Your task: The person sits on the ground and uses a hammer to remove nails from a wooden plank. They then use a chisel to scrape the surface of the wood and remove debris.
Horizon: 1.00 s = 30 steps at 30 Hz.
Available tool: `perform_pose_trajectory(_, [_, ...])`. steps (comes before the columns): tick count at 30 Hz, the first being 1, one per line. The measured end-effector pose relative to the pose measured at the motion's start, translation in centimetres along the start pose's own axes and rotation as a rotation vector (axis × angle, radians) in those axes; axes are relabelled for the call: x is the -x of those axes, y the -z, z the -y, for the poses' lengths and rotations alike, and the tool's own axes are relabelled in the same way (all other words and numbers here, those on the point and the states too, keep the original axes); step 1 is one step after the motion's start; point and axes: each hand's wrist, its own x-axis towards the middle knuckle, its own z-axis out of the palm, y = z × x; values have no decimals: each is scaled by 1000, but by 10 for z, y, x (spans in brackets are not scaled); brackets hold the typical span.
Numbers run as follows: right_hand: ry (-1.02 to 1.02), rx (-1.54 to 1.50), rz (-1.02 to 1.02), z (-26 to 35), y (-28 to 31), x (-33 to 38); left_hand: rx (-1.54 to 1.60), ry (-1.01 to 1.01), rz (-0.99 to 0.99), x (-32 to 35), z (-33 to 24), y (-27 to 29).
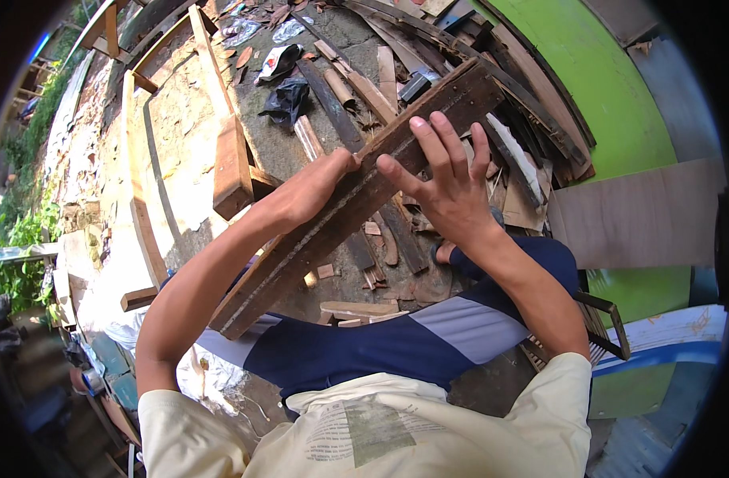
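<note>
A long dark brown wooden plank (307, 240) with a pale line along its length slants in front of me, its lower left end at my leg and its far end at the upper right. My left hand (321, 187) grips its upper left edge near the middle; most of those fingers are hidden by the wood. Over the plank's right half, my right hand (454, 179) is open, the fingers spread and raised. I cannot tell whether its fingertips touch the face of the board.
Wood scraps (372, 255) and offcuts litter the ground beneath the plank. A black plastic bag (286, 100) lies beyond it. Wooden frame pieces (231, 163) stand at the left. Old boards (532, 80) are heaped against a green panel (599, 95) on the right.
</note>
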Motion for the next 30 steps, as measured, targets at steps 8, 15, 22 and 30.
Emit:
perform_pose_trajectory(8, [-596,49,338,-72,-8,-2,369,1,-123,-62,35,23])
perform_pose_trajectory(15, [-523,-275,1083,-12,-91,36,480,-89,-433,-117,179,9])
perform_pose_trajectory(22, [-813,-537,1726,89,-171,162,388,-201,-597,-89,232,-43])
perform_pose_trajectory(30, [-821,-502,1782,132,-181,210,468,-151,-551,-77,276,-21])
